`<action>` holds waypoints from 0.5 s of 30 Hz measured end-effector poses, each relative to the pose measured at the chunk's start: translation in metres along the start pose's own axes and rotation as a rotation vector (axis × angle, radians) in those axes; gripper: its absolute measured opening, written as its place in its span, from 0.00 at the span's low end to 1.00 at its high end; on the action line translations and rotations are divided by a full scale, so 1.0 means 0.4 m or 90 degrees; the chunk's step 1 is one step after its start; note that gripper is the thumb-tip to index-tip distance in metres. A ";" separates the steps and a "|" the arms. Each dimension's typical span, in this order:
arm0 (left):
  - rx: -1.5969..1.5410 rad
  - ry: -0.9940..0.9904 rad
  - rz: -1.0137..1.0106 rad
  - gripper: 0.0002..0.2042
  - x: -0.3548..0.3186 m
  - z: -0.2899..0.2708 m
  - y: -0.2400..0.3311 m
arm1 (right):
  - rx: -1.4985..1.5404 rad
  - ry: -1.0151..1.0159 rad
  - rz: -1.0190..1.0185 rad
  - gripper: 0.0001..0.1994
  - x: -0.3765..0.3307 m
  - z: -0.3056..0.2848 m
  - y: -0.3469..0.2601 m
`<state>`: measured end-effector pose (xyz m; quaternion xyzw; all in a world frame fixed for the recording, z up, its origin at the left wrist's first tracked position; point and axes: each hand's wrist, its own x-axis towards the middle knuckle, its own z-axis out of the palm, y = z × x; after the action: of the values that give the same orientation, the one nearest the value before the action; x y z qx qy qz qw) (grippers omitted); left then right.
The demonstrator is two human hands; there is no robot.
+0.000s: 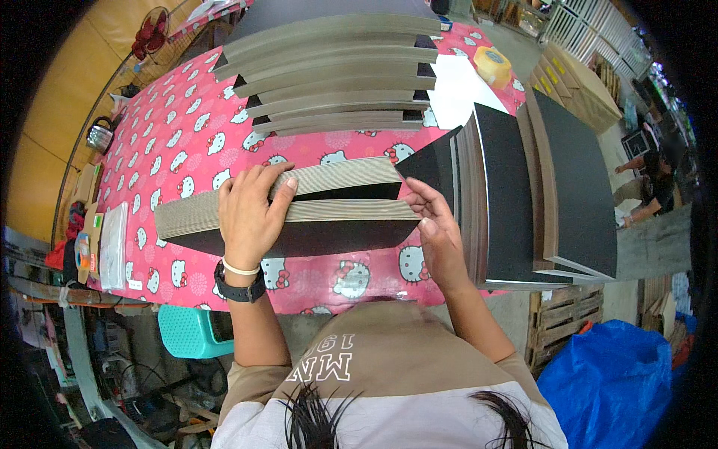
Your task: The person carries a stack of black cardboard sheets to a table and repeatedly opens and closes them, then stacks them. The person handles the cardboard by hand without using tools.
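Black boards with grey edges stand on edge before me, parted into a V that gapes to the right: a front bundle (351,210) and a back bundle (344,176). Across their left part lies my left hand (253,209), fingers over the far side and thumb at the gap. My right hand (440,239) grips the right end of the boards, thumb at the front bundle's corner and fingers curled by the opening. Beyond them are several offset stacks of similar boards (336,75). More black boards (512,194) stand at the right, one black sheet (434,168) leaning out from them.
A pink patterned cloth (179,135) covers the table. White paper (460,93) and a roll of yellowish tape (492,66) lie far right. At the left edge are a clear plastic packet (114,247) and a kettle (99,136). A teal stool (191,331) stands below; another person (651,179) is at right.
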<state>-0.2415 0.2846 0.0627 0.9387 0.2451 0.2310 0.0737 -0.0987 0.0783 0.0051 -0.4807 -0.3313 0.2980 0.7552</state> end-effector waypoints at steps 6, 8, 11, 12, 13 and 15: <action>-0.007 0.003 0.003 0.14 0.002 -0.003 0.001 | -0.146 -0.044 -0.050 0.32 0.009 -0.006 -0.015; -0.004 0.013 0.011 0.14 0.003 0.001 -0.003 | -0.155 -0.040 -0.058 0.32 0.006 -0.004 -0.015; -0.009 0.019 0.012 0.14 0.003 0.001 -0.004 | -0.136 -0.027 -0.062 0.32 0.003 0.004 -0.007; -0.011 0.018 0.007 0.14 0.003 0.000 -0.004 | -0.117 -0.018 -0.067 0.31 0.004 0.010 -0.002; -0.013 0.017 0.002 0.14 0.000 0.001 -0.002 | -0.098 -0.009 -0.072 0.31 0.004 0.014 0.002; -0.014 0.015 -0.004 0.14 0.004 0.001 -0.002 | -0.097 -0.007 -0.063 0.30 0.011 0.010 0.006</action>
<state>-0.2402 0.2862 0.0626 0.9342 0.2464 0.2447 0.0817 -0.0993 0.0846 0.0053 -0.5181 -0.3806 0.2370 0.7284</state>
